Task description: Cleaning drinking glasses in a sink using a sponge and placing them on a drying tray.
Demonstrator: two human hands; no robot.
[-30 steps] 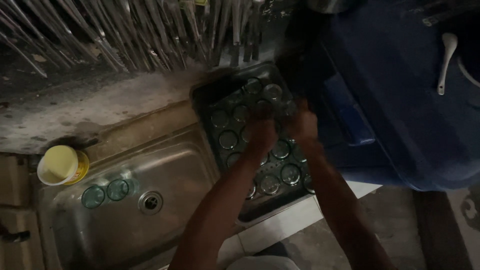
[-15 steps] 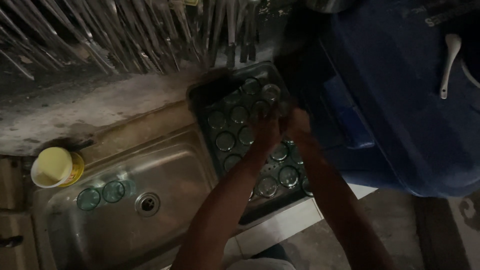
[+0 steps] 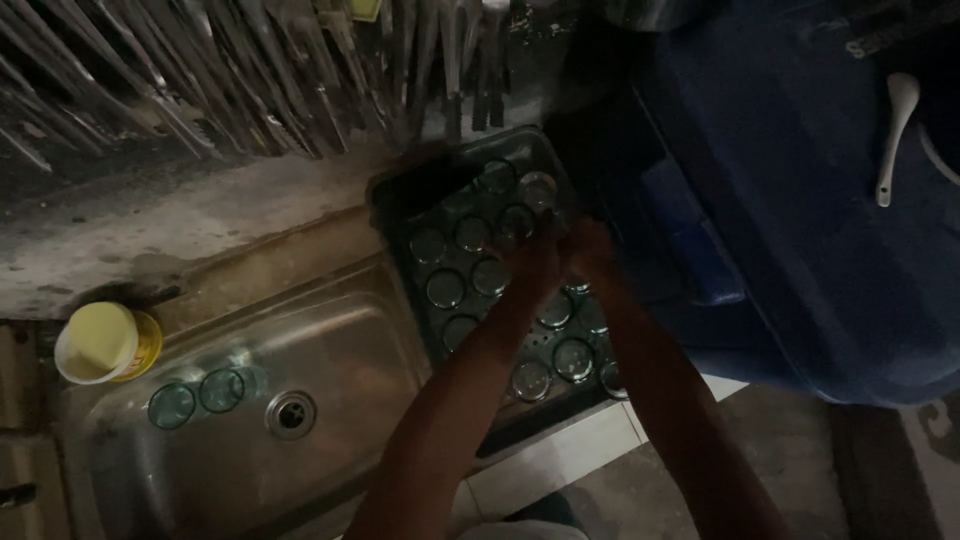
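Dim view down over a kitchen counter. Both hands close together above the upper right part of a dark rectangular tray (image 3: 400, 205) filled with rows of small round clear glasses (image 3: 446, 288) standing mouth-up. Left hand (image 3: 540, 262) with fingers bent, just beside the right hand (image 3: 592, 250), both over the glasses near the tray's far right corner; too dark and blurred to tell how far either is open, or whether either has a glass in its grip. Forearms reaching up from the bottom edge, crossing over the near rows of glasses. Tray resting at the right side of a stainless steel sink basin (image 3: 330, 330), partly over its rim and partly on the counter. In the basin, two more round glasses (image 3: 196, 398) side by side, touching or nearly so, left of the round drain (image 3: 291, 413). Yellow round lidded tub (image 3: 103, 343) at the basin's far left corner, well apart from the hands. Grey worn concrete ledge (image 3: 150, 225) behind the sink, with a row of hanging metal utensils (image 3: 250, 70) above. Large blue plastic container (image 3: 800, 200) to the right of the tray, with a white spoon (image 3: 893, 130) lying on its top.
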